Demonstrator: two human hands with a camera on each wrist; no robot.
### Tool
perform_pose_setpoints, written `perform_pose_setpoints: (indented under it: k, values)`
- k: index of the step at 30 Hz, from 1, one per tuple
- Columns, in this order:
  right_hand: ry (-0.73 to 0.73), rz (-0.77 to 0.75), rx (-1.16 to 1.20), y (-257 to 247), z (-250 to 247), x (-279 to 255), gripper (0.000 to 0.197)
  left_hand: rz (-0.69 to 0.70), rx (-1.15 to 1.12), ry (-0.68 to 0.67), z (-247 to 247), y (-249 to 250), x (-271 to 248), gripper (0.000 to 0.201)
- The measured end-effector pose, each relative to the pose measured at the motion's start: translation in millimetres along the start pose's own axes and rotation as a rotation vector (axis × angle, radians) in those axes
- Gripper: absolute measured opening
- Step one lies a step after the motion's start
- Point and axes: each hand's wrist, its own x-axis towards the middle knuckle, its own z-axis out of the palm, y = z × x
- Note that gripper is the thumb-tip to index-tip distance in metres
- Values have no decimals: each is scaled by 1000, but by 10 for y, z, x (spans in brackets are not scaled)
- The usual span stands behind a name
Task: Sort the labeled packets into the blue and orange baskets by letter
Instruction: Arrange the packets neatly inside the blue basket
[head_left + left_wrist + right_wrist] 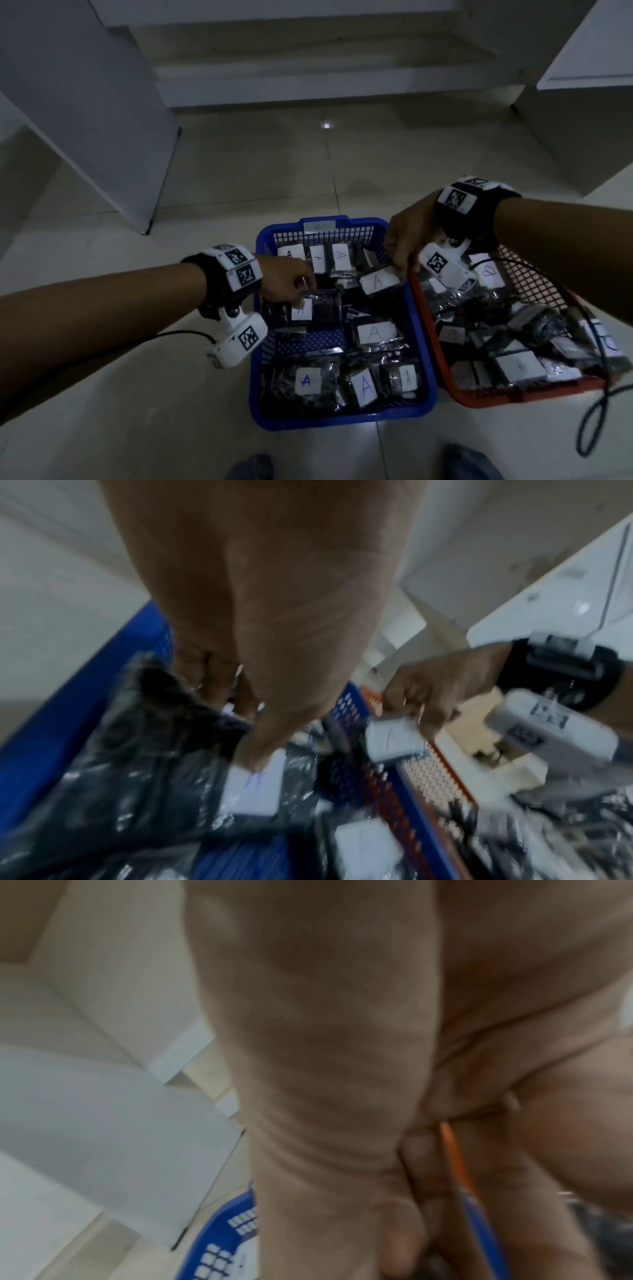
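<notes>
Plainly, both packets are light, crinkly and slick: your left hand (286,279) pinches one (317,308) mid-frame over the blue basket (260,387), your right hand (406,236) pinches another (378,281) by its edge, so grip film, not label.

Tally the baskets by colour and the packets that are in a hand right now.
Blue basket: 1
Orange basket: 1
Packets in a hand: 2, the left-held packet pinched by the left hand and the right-held packet pinched by the right hand, both labelled A
Total: 4
</notes>
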Motion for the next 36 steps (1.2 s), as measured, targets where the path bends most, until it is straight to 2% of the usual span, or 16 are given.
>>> perform_pose_setpoints:
  k: [5,9,12,16,20,26,30,34,36]
  values:
    - [39,39,20,140,58,4,16,18,10,103,285,0,179,39]
    - [22,-3,90,188,56,-19,15,99,145,238,381,28,190,35]
    - [29,-24,142,179,43,-35,17,154,185,208,428,37,186,48]
    - [66,-43,198,154,51,-5,22,149,210,174,445,16,229,54]
    - [89,-73,233,125,78,-14,23,151,201,155,431,11,251,52]
    - [194,-99,348,129,80,-66,24,134,204,169,433,-76,255,37]
    - [224,-125,492,75,111,-93,32,159,118,327,281,-118,156,11]
    - [223,-178,553,-123,177,30,32,109,-22,567,-10,-243,43,16]
    - [195,-192,529,-265,228,132,33,128,-95,604,-113,-287,-15,23]
